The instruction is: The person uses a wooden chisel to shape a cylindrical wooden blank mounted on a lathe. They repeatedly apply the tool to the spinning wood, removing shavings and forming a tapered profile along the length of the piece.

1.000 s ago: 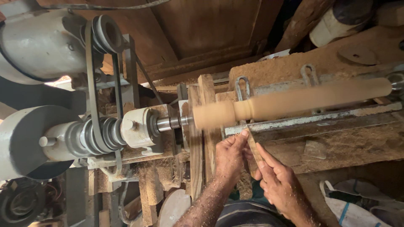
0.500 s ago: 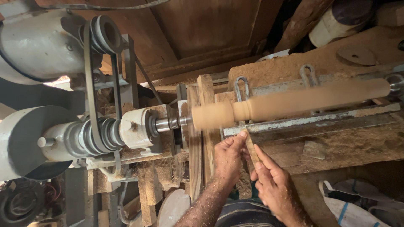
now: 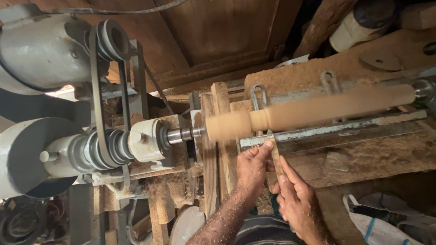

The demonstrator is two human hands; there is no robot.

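A pale wooden spindle spins blurred in a lathe, with a thick knob at its left end and a narrow groove beside it. Both my hands grip a slim turning chisel. My left hand pinches it near the tip and presses it onto the metal tool rest. My right hand holds the handle lower down. The chisel tip sits at the groove, just below the spindle.
At left, a drive belt runs over stepped pulleys and a grey motor housing. Sawdust covers the wooden bed. The tailstock centre is at far right. A white sack lies at the lower right.
My hands and the chisel have stayed at the same spot on the tool rest. The spindle keeps spinning.
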